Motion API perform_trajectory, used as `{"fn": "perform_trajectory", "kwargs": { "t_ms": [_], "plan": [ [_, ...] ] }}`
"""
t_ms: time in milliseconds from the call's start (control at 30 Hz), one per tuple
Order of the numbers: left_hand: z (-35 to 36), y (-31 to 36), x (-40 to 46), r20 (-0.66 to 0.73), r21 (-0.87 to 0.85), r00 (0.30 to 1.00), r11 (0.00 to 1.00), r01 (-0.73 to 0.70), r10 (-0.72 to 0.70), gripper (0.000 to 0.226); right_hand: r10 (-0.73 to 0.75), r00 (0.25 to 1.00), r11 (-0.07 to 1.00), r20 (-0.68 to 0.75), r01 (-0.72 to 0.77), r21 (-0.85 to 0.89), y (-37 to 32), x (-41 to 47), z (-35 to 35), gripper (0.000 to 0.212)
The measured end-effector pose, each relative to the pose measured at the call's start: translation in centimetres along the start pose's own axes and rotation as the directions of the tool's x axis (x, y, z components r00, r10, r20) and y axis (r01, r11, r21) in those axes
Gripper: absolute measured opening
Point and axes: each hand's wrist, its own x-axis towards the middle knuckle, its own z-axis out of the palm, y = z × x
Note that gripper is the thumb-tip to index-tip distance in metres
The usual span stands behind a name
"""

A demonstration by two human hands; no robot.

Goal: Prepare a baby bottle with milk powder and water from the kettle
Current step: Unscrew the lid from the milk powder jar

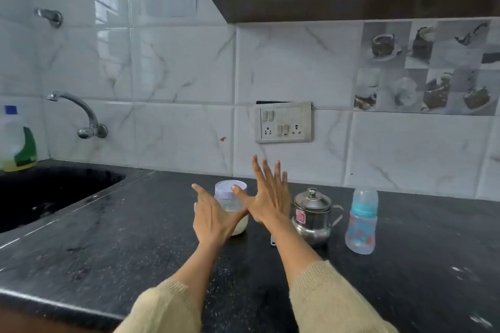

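A clear jar (230,199) with a pale lilac lid holds white milk powder and stands mid-counter. In front of it my left hand (211,215) hovers with straight fingers, holding nothing. My right hand (266,192) is raised beside the jar, fingers spread upward, empty. A small steel kettle (312,215) with a knobbed lid stands just right of that hand. Further right stands a capped baby bottle (362,222) with a teal ring and coloured print. A small metal object (273,240) lies by the kettle, mostly hidden behind my right forearm.
The black stone counter (135,238) runs to a dark sink (48,192) at the left, with a wall tap (81,113) above it and a dish-soap bottle (17,140) in the corner. A switch and socket plate (284,121) sits on the tiled wall.
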Motion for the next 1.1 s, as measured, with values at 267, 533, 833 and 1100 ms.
{"fn": "perform_trajectory", "kwargs": {
  "t_ms": [267, 533, 833, 1100],
  "plan": [
    [2.1, -0.6, 2.7, -0.003, -0.153, 0.995, 0.983, 0.102, -0.104, 0.129, 0.01, 0.898, 0.912, 0.439, -0.188, 0.364, -1.4, 3.2, 1.7, 0.09],
    [0.6, -0.1, 0.0, 0.074, -0.177, 0.995, 0.981, 0.077, -0.065, 0.138, 0.04, 0.888, 0.925, 0.458, -0.206, 0.319, -1.6, 0.8, -1.5, 0.094],
    [-1.9, 2.5, -7.7, 0.197, -0.088, 0.976, 0.993, -0.079, 0.095, 0.068, 0.105, 0.873, 0.974, 0.477, -0.186, 0.127, -1.1, -5.3, -9.3, 0.081],
    [-2.3, 4.9, -12.1, 0.351, -0.213, 0.921, 0.972, -0.096, 0.168, 0.041, 0.201, 0.805, 0.979, 0.557, -0.154, -0.131, -0.6, -7.9, -15.4, 0.086]
  ]
}}
